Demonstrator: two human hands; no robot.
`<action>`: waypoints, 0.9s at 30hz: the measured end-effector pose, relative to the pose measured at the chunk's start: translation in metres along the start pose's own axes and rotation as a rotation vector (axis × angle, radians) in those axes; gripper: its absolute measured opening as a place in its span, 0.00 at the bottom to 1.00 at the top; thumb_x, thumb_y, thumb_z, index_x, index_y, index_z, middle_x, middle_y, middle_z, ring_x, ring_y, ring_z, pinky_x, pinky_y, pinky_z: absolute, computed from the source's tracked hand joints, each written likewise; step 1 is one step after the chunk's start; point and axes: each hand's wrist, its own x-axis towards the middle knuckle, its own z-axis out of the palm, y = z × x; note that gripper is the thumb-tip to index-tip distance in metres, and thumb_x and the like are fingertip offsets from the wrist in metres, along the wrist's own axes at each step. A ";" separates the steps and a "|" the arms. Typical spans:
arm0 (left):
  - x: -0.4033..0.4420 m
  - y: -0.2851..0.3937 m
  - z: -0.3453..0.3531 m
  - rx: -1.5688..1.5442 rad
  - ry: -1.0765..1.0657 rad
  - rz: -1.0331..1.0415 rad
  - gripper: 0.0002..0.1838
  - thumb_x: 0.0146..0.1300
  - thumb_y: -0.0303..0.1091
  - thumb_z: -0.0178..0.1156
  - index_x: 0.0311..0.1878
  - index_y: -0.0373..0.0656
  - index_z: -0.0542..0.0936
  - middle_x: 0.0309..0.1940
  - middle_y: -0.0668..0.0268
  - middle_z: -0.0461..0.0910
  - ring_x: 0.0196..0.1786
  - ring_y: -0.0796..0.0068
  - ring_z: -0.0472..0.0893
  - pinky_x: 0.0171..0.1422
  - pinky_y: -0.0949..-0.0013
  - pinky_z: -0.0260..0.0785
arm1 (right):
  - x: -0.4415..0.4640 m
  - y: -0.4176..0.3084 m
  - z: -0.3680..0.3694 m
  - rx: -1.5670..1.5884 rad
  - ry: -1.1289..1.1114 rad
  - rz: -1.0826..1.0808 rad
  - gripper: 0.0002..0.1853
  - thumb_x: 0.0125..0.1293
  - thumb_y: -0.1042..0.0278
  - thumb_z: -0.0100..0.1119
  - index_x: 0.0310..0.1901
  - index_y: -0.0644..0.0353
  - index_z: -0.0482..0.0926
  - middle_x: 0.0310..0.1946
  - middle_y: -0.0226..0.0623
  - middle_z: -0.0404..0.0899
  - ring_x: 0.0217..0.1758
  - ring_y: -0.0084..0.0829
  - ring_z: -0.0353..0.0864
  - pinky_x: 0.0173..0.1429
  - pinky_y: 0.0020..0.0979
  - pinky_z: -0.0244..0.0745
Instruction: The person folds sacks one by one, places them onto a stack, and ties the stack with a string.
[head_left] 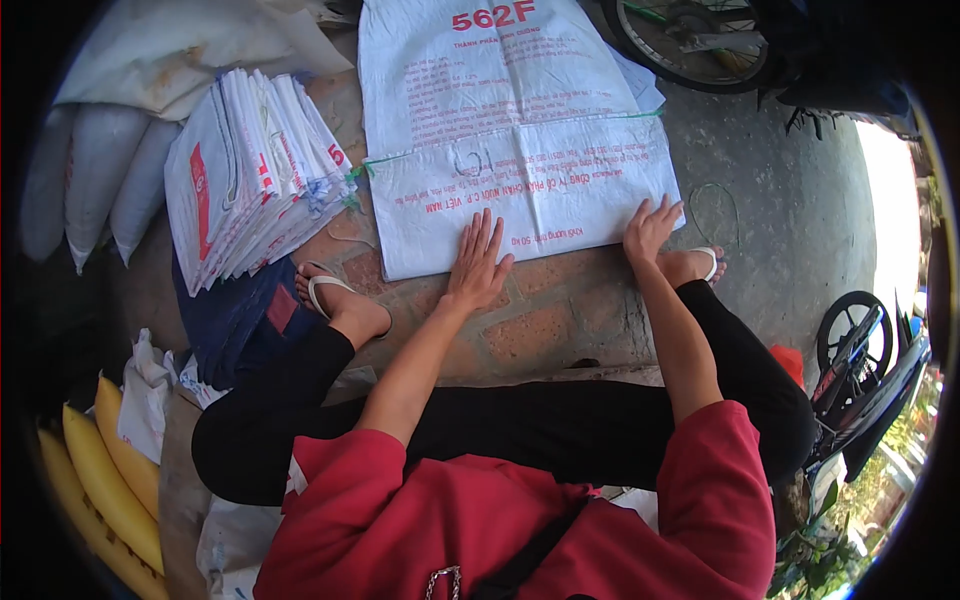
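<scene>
A white woven feed sack (590, 205) with red print lies flat on the brick floor in front of me, its near part folded over so that some print reads upside down. My left hand (478, 264) rests palm down on the sack's near edge, left of the middle, fingers stretched out. At the near right corner, my right hand (650, 228) lies on the sack with its fingers extended. Neither hand grips anything. Other white sheets (638, 84) show from under the sack's right side.
To the left stands a thick stack of folded white sacks (250, 180) on dark blue cloth (230, 335). Grey filled bags (100, 170) and yellow ones (112, 470) lie farther left. A wheel (690, 40) is at the top right, a motorbike (855, 370) at the right.
</scene>
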 end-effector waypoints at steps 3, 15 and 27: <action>-0.021 -0.026 -0.024 0.098 0.311 -0.381 0.38 0.78 0.47 0.44 0.81 0.34 0.46 0.82 0.40 0.36 0.84 0.40 0.37 0.85 0.42 0.30 | 0.020 0.018 -0.008 -0.148 0.134 0.119 0.37 0.75 0.54 0.51 0.74 0.74 0.56 0.78 0.72 0.44 0.82 0.64 0.42 0.83 0.54 0.40; -0.057 -0.083 -0.025 0.175 0.453 -0.885 0.41 0.73 0.53 0.52 0.77 0.32 0.56 0.80 0.38 0.46 0.80 0.42 0.53 0.82 0.47 0.45 | 0.091 0.095 -0.010 0.522 -0.072 1.067 0.21 0.59 0.72 0.65 0.54 0.71 0.78 0.47 0.49 0.82 0.52 0.47 0.83 0.55 0.45 0.81; -0.078 -0.144 -0.056 -0.666 0.077 -1.205 0.17 0.50 0.46 0.72 0.31 0.40 0.82 0.23 0.66 0.78 0.27 0.72 0.78 0.33 0.66 0.71 | 0.100 0.067 -0.059 0.519 -0.362 0.930 0.14 0.63 0.79 0.68 0.51 0.65 0.81 0.42 0.42 0.83 0.43 0.39 0.86 0.48 0.38 0.88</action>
